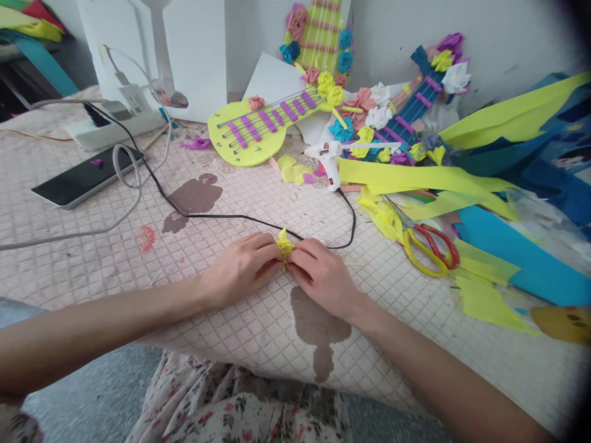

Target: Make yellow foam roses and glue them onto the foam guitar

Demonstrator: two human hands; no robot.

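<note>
Between my two hands, near the front of the table, is a small yellow crepe paper flower (285, 244). My left hand (249, 264) pinches its left side, the fingers closed. From the right, my right hand (322, 274) pinches the lower part with thumb and fingertips. The flower's petals stick up above my fingers, while its base is mostly hidden by them. A black cord passes just behind both hands. Farther back lies a white glue gun (329, 165) with a glue stick in its rear.
Scissors (429, 249) with red and yellow handles lie right, among yellow crepe strips (415, 178) and blue paper (512, 252). A yellow paper guitar (249, 132) stands behind. Left are a phone (87, 177) and a white power strip (111, 129). Grey and black cables cross the quilted cover.
</note>
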